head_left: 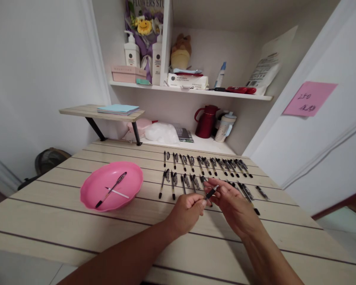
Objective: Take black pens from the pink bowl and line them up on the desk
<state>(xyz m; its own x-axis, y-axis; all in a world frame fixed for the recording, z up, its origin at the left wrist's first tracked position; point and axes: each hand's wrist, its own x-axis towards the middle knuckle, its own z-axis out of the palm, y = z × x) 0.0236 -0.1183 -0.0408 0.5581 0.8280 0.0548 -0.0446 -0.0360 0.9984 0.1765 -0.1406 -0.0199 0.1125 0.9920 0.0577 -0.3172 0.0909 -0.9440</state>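
My left hand (pixel 187 211) is closed around a pen (pixel 210 192) with a black grip, whose bare tip points up and to the right. My right hand (pixel 233 204) is beside that tip, its fingers curved and apart; whether a fingertip touches the pen is unclear. Behind both hands, black pens lie in two rows, a back row (pixel 206 165) and a front row (pixel 173 185), many with a cap beside them. Part of the front row is hidden by my hands. To the left, a pink bowl (pixel 87 184) holds a black pen (pixel 114 188) and a thin white refill (pixel 118 192).
The slatted wooden table (pixel 130 237) reaches back to a white shelf unit. A small raised stand (pixel 77 111) bears blue paper (pixel 118 109). Farther back are a red jug (pixel 207 122) and a pale tumbler (pixel 224 127). A pink note (pixel 310 99) hangs at right.
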